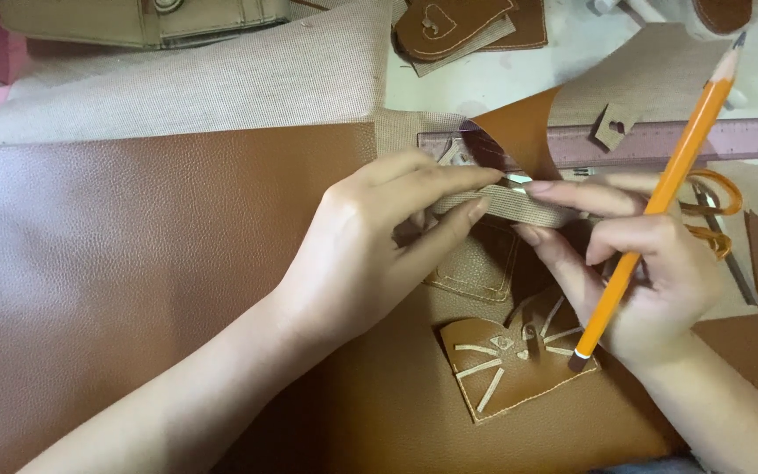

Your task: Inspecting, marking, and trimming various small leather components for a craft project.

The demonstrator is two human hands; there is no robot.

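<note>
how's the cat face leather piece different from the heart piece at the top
The cat face piece lies near the right hand, in full view, cut with pale whisker slits. The heart piece sits far off at the top edge, partly cropped, bearing a small heart outline. Both are brown leather cutouts.

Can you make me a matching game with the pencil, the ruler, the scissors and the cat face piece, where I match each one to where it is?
Things:
1. orange pencil
2. ruler
3. scissors
4. cat face piece

Places:
A. lying flat across the top of the table, behind both hands
B. held in the right hand, tip pointing up
C. on the brown leather, below the two hands
D. orange handles peeking out just past the right hand

Pairs: 1-B, 2-A, 3-D, 4-C
</note>
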